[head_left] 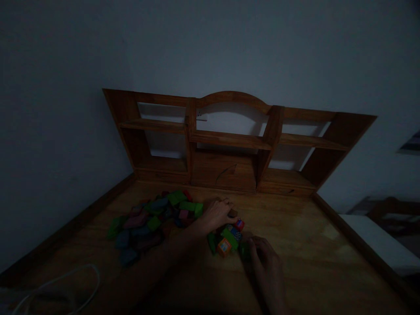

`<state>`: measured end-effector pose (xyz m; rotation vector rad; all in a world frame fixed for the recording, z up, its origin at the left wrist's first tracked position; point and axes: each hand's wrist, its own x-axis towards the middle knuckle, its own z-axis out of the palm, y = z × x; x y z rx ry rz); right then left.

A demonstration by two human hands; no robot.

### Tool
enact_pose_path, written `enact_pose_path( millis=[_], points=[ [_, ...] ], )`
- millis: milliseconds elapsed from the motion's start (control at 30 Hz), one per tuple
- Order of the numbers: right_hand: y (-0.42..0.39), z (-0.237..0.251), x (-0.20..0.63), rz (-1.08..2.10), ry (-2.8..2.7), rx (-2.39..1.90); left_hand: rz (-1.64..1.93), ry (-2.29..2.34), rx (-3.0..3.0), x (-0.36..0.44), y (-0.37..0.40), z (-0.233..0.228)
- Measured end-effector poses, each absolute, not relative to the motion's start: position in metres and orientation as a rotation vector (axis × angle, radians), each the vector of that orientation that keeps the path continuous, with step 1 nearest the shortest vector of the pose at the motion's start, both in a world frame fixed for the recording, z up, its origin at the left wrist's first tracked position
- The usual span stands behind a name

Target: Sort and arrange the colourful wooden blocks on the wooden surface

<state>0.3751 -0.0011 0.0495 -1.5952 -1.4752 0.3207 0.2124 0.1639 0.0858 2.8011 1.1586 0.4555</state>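
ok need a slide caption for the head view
In dim light, left hand and right hand at a small block cluster on a wooden desk, a larger block pile to the left.

Home, apparently (dimly lit): wooden desk (305, 249), shelf unit (229, 139), toy blocks (154, 224).

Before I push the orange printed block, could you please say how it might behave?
The orange printed block looks boxy, so it should probably slide rather than roll. Its straight edges suggest it is stiff. The long green block lies close beside it, so pushing that way may shift both.
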Motion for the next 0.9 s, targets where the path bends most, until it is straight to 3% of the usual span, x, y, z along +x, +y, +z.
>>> enact_pose_path(
  millis=[667,900],
  points=[
    [0.000,0.043,0.375,0.352,-1.482,-1.606,0.417,1.192,2.875,0.216,0.147,0.085],
    [-0.001,0.042,0.375,0.395,-1.466,-1.594,0.548,1.267,2.893,0.190,0.140,0.115]
  ],
)
